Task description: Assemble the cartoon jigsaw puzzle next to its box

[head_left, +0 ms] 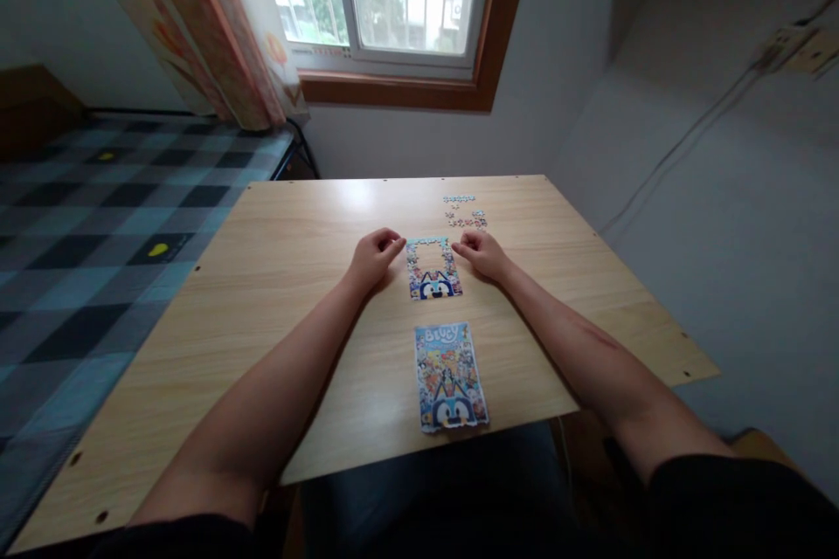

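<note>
A partly assembled jigsaw puzzle (pixel 436 286) lies flat on the wooden table, its border joined around a bare middle and a blue cartoon dog's face along the near side. At its upper left corner is my left hand (pixel 378 257), fingers curled and the tips against the edge. My right hand (pixel 483 255) is likewise closed, with thumb and forefinger at the upper right edge. Whether either hand also pinches a loose piece is too small to tell. Nearer to me lies a reference picture (pixel 451 376) of the same design, lettered "Bluey".
Several loose puzzle pieces (pixel 465 222) lie beyond my right hand, some lined up in rows. The table (pixel 315 279) ends just below the picture. A bed with a checked cover (pixel 131 218) stands to the left, a window (pixel 406 0) ahead and a wall cable (pixel 682 140) to the right.
</note>
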Tool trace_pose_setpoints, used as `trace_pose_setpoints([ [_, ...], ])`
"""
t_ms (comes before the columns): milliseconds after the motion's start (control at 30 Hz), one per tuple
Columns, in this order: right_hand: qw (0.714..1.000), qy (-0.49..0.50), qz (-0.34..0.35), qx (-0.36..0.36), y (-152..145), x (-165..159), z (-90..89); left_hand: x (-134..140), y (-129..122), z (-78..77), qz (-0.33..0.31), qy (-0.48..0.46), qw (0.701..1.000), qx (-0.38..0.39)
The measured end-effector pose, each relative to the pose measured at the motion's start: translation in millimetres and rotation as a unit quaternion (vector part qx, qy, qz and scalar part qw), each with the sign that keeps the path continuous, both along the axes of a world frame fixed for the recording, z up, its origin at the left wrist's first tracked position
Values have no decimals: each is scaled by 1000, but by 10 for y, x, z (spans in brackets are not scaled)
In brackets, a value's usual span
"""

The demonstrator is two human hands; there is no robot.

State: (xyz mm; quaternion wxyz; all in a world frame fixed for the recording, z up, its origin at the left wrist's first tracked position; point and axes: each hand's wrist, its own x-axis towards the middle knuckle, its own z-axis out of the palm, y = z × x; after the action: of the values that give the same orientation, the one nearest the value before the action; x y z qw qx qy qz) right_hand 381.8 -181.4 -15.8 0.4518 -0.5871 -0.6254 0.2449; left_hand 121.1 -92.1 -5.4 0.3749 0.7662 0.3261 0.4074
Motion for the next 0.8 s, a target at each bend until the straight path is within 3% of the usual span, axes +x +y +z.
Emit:
trace_pose_setpoints([
  [100,1000,2,-26,-7,-86,-46,8,-33,98,-22,62,-90,992,-68],
  [233,998,8,-58,-5,-172,-75,24,-70,159,-26,94,-175,964,-180],
  [500,996,18,-82,-7,-322,-142,-2,-116,217,-39,94,-200,956,-191],
  [800,996,0,-92,-14,-243,-176,-47,-142,150,14,121,-163,960,-194],
])
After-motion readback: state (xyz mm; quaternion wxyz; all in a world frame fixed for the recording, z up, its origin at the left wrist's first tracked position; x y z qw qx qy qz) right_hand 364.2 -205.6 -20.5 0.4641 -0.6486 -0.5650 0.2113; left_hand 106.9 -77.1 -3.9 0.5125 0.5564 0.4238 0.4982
